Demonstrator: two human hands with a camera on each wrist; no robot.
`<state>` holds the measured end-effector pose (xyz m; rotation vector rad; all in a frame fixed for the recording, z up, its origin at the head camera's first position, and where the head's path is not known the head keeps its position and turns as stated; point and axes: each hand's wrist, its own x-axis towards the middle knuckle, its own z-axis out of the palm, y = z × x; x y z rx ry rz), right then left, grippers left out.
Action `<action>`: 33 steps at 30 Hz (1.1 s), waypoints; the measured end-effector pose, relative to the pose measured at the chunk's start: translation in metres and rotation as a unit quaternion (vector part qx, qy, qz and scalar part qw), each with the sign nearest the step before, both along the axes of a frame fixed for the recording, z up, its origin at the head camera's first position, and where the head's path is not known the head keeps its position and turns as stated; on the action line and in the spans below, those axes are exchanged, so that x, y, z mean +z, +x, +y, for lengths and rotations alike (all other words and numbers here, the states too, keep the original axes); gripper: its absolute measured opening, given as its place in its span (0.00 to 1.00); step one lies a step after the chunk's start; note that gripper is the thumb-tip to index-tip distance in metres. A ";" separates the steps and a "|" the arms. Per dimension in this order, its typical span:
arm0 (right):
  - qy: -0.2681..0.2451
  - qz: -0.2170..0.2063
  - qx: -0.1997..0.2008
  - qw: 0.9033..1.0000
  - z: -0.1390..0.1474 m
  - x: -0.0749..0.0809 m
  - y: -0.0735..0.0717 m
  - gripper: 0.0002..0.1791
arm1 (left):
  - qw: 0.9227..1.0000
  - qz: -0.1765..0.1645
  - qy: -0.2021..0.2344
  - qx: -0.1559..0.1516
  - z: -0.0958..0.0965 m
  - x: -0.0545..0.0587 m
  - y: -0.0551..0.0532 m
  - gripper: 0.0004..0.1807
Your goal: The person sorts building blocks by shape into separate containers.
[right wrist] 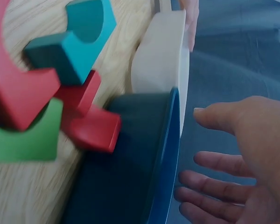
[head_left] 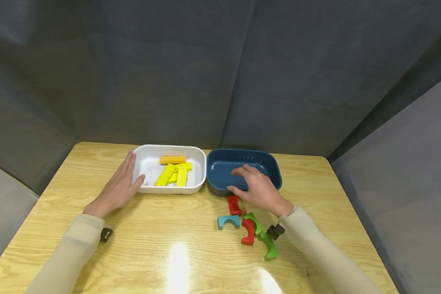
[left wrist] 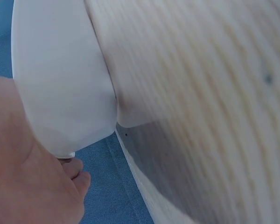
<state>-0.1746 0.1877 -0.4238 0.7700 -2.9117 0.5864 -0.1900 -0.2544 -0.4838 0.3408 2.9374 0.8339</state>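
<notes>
My left hand [head_left: 119, 183] rests against the left end of the white tray [head_left: 169, 190], its fingers straight along the wall. Inside that tray lie several flat yellow blocks [head_left: 182, 175] and one orange-yellow block [head_left: 172, 160]. Above the dark blue tray [head_left: 216, 189] hovers my right hand [head_left: 259, 190], thumb and fingers spread and bent slightly, with nothing between them. Near its thumb, a red arch block [head_left: 234, 204] lies by the blue tray's front wall. A light blue arch block [head_left: 228, 220], another red arch block [head_left: 247, 233] and two green arch blocks [head_left: 268, 247] lie closer to me.
The two trays stand side by side near the back edge of the wooden table [head_left: 139, 253]. A dark grey curtain [head_left: 161, 73] hangs right behind them. Light-coloured panels [head_left: 408, 163] rise at both sides.
</notes>
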 end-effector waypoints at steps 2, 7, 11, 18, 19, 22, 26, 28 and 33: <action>0.001 -0.001 -0.011 1.000 0.007 0.000 0.001 0.27 | 1.000 0.000 0.000 -0.001 0.000 0.000 0.000 0.48; 0.001 0.001 -0.033 0.999 0.025 -0.001 0.003 0.28 | 1.000 0.000 -0.001 0.000 0.000 0.000 0.000 0.48; -0.004 -0.008 -0.051 0.999 0.039 -0.002 0.004 0.29 | 1.000 -0.002 -0.003 0.003 0.000 0.000 0.000 0.48; -0.015 -0.018 -0.083 0.996 0.063 -0.003 0.004 0.29 | 1.000 -0.002 -0.005 0.003 0.000 -0.001 -0.001 0.48; -0.017 -0.017 -0.087 0.996 0.067 -0.003 0.004 0.29 | 1.000 -0.003 -0.005 0.003 0.000 -0.001 0.000 0.48; -0.021 -0.010 -0.102 0.995 0.076 -0.004 0.001 0.31 | 1.000 -0.004 -0.005 0.003 0.000 -0.001 -0.001 0.48; -0.031 0.005 -0.114 0.993 0.088 -0.007 -0.002 0.33 | 1.000 -0.002 -0.002 0.004 -0.001 -0.001 -0.001 0.48; -0.037 0.012 -0.116 0.992 0.094 -0.010 -0.003 0.35 | 1.000 0.000 -0.003 0.004 -0.001 -0.001 -0.001 0.49; -0.045 0.023 -0.125 0.991 0.105 -0.018 -0.005 0.39 | 1.000 -0.001 -0.007 0.004 0.000 -0.002 -0.001 0.49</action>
